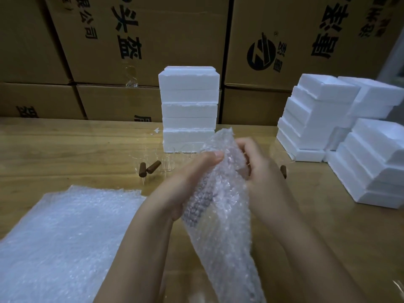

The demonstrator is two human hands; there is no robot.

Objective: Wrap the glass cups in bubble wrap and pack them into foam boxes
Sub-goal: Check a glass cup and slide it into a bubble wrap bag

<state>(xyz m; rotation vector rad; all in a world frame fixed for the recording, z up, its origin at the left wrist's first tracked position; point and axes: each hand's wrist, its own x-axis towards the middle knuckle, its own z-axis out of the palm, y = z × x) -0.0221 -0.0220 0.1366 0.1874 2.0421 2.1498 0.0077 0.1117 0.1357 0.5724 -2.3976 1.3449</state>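
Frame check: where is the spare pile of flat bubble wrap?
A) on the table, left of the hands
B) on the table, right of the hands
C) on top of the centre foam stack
A: the flat bubble wrap pile lies on the table, left of the left hand gripping the bubble wrap bundle.

Your bubble wrap is hiding whatever's inside, only a dark blur showing through. The fingertips of your right hand are sitting out of sight behind it. Spare sheets are running off the left edge.
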